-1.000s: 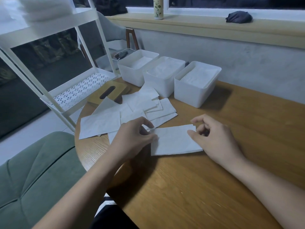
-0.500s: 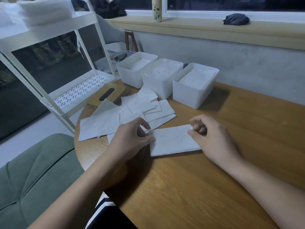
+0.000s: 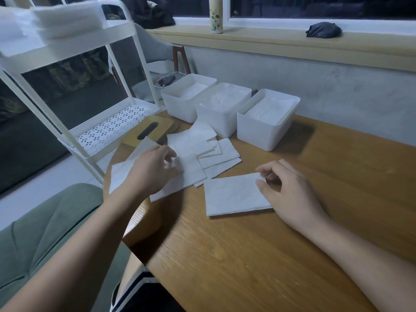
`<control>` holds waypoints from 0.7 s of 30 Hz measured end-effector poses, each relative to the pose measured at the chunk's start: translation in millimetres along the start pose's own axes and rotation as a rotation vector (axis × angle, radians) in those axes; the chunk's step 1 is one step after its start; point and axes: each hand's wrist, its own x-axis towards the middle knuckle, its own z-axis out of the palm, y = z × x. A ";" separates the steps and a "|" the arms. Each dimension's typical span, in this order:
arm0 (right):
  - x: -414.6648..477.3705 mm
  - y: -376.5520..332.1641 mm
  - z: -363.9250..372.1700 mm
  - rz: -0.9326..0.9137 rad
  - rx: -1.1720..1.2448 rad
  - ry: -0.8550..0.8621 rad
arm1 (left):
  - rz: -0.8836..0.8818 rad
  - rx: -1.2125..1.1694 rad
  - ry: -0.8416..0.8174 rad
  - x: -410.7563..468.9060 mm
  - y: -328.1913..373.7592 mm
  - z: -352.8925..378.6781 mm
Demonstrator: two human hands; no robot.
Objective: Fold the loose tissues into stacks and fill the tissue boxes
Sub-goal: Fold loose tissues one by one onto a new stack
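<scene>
The right hand [image 3: 290, 194] pinches the right end of the folded tissue [image 3: 234, 194], which lies flat in the middle of the bench [image 3: 247, 255]. Just beyond, by the bench's left edge, the left hand [image 3: 153, 172] rests curled on the loose tissues [image 3: 222, 154]; blur hides whether it grips one. Three white tissue boxes [image 3: 258, 129] stand along the far edge with tissue inside.
</scene>
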 end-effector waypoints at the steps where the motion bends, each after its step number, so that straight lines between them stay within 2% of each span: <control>1: 0.0 -0.2 -0.4 0.001 -0.006 -0.007 | -0.017 -0.003 -0.024 1.6 0.3 -1.7; 5: 0.0 -1.0 -1.5 0.003 -0.018 -0.016 | -0.060 -0.055 -0.069 5.5 2.7 -8.4; 10: 0.0 -3.0 -2.3 -0.013 -0.012 -0.007 | -0.028 -0.033 -0.075 4.1 8.8 -13.0; 21: -5.7 -19.7 -5.4 -0.102 0.058 0.024 | 0.238 -0.115 0.137 -31.4 64.7 -34.4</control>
